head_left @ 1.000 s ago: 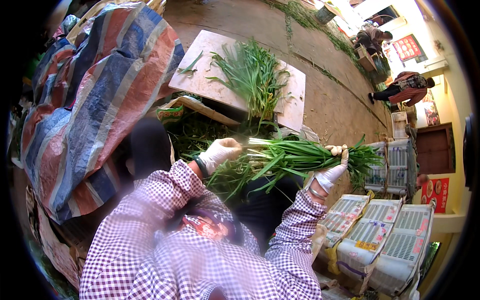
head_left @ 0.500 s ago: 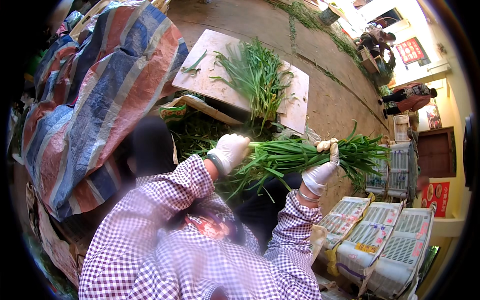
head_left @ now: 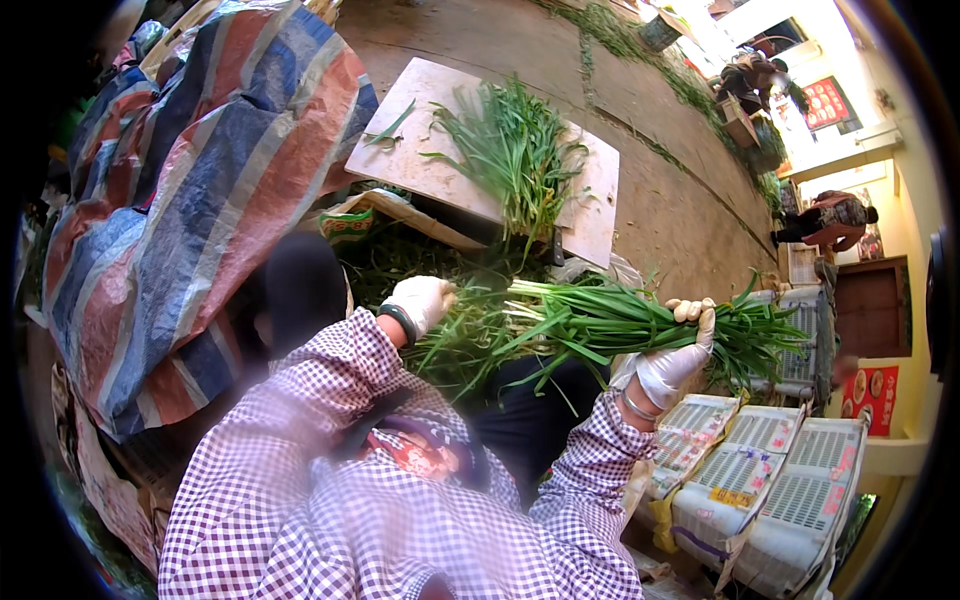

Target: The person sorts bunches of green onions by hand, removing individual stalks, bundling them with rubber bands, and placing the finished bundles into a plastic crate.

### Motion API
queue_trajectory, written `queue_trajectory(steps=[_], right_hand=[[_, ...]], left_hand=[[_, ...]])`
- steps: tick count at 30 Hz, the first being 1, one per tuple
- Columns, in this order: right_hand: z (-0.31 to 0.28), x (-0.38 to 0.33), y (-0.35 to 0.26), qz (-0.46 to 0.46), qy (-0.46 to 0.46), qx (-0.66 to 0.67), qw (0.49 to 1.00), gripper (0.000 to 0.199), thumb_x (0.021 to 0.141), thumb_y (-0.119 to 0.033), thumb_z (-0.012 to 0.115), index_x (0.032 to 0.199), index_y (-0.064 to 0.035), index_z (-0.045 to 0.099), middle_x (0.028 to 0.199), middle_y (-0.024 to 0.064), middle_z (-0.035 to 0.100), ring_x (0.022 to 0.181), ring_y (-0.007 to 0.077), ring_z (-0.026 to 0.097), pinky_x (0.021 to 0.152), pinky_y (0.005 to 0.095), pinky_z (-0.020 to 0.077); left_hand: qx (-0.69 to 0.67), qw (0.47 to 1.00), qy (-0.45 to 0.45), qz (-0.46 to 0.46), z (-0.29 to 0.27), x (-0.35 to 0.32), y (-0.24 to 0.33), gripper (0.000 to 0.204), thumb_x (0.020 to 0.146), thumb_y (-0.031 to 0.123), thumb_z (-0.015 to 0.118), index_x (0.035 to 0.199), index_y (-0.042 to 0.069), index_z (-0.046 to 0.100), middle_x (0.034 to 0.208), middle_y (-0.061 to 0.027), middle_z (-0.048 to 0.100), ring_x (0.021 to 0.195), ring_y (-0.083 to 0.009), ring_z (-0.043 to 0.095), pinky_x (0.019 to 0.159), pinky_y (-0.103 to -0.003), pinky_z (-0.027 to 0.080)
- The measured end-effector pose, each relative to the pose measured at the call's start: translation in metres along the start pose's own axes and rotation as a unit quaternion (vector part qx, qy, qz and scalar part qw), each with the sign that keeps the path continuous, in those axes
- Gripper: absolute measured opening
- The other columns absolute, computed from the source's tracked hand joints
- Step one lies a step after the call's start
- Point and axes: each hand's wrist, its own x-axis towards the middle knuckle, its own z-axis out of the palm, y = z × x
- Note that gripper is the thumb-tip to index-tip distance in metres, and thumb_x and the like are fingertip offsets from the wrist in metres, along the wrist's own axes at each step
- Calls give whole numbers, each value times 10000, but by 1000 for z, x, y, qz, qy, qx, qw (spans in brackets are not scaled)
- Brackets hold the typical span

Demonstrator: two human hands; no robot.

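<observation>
My right hand [head_left: 680,350], in a white glove, is closed around a bunch of garlic chives [head_left: 590,312] held level. Its white stalk ends point left and the leafy tips spread out to the right. My left hand [head_left: 422,303], also gloved, is apart from the stalk ends on their left. Its fingers are curled closed beside loose pale-green strands [head_left: 470,318]; what they grip, if anything, cannot be made out. Ahead, a second heap of chives [head_left: 515,150] lies on a pale board [head_left: 405,140]. A dark knife handle [head_left: 557,247] shows at the board's near edge.
Loose trimmings [head_left: 400,262] fill the space below the board. A striped plastic sheet [head_left: 200,200] covers a bulky pile at left. White plastic crates [head_left: 765,480] stand at right. Farther off, a person [head_left: 835,220] bends over and another person [head_left: 750,80] is near heaped greens.
My left hand has come away from the stalk ends and moved left and slightly down. My right hand has carried the bunch to the right. The knife handle now shows more clearly.
</observation>
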Motion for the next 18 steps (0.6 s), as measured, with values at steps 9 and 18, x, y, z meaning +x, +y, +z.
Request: queue_trajectory(steps=[9,18], right_hand=[[-8,-1,15,49,-31,42,997,122,976,-192,539,951,-73,546,743,-17,491,679,108,476,794,309,453],[-15,5,19,65,-15,82,994,131,971,-199,551,935,-73,555,736,-23,489,674,108,474,803,298,460]], left_hand=[[-619,772,-135,-58,0,15,38,250,897,311,687,979,77,662,780,35,612,645,-59,524,588,-212,410],[-654,750,-80,-49,14,17,-1,217,955,303,593,901,97,635,785,10,604,694,-92,541,647,-236,439]])
